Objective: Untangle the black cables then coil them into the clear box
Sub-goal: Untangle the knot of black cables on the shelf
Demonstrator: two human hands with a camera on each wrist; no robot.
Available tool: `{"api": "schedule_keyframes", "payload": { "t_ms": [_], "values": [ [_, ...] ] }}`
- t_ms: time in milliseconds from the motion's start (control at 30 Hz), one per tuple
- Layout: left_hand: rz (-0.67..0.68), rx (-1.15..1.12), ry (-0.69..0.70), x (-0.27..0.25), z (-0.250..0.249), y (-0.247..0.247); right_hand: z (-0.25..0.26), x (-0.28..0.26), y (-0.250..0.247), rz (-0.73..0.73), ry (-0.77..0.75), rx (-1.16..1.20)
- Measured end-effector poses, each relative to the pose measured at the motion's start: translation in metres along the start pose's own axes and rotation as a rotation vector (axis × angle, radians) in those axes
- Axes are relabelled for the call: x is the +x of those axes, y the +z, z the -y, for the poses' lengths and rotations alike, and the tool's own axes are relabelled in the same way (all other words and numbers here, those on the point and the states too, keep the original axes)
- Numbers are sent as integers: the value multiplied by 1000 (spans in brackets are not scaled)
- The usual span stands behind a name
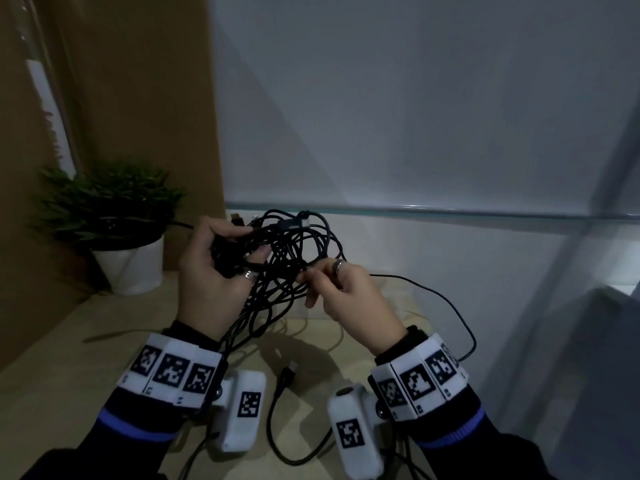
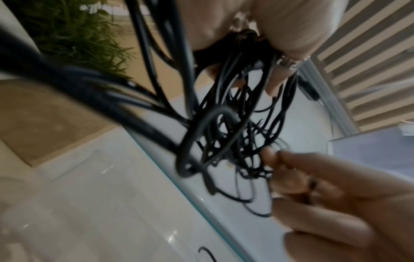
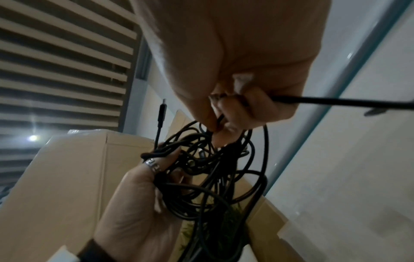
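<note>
above the worktop (image 1: 52, 375), dead centre of the head view, the black cable tangle (image 1: 287, 251) hangs in the air between both hands. left hand (image 1: 214, 271) sits at nine o'clock of the knot, fingers curled right round the thick bunch, a clenched grip on the mass, ring showing. right hand (image 1: 346, 289) is at four o'clock, thumb and forefinger pinching a single strand (image 3: 336, 102) where it leaves the snarl; the right wrist view shows that pinch plainly.

here's the relation that matters: the pinched strand runs out from the right grip toward three o'clock, then loops down to the worktop, so its long axis points away from the knot. the right hand is the nearer one to that free run, and my read is that it draws outward while the left anchors.

one usb plug (image 1: 289, 370) lies loose on the worktop at six o'clock, near the wrists. another plug (image 1: 294, 224) pokes out at twelve o'clock of the tangle.

potted plant (image 1: 114, 220) sits well off at nine o'clock. the clear box? can't pick it out for certain. untangling looks early, and no coil is formed yet.
</note>
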State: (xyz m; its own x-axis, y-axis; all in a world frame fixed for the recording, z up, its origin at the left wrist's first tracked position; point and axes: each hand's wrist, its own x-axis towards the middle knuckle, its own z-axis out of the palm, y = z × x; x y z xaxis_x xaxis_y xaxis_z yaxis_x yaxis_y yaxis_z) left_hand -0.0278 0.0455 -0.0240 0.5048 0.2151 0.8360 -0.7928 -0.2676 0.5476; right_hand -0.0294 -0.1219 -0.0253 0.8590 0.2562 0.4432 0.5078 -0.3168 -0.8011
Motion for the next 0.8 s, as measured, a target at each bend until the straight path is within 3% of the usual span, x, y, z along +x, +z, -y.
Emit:
{"api": "schedule_keyframes", "payload": {
  "t_ms": [133, 300, 467, 667, 800],
  "values": [
    [214, -67, 3, 0, 0, -1, -8, 3, 3, -68, 107, 67],
    [499, -326, -141, 3, -12, -7, -12, 5, -3, -185, 182, 328],
    [678, -396, -172, 2, -26, -8, -15, 7, -1, -231, 185, 307],
    [623, -459, -187, 3, -29, -6, -10, 7, -4, -138, 279, 350],
    [675, -382, -209, 5, -33, 0, -11, 4, -7, -99, 366, 618]
  ]
}}
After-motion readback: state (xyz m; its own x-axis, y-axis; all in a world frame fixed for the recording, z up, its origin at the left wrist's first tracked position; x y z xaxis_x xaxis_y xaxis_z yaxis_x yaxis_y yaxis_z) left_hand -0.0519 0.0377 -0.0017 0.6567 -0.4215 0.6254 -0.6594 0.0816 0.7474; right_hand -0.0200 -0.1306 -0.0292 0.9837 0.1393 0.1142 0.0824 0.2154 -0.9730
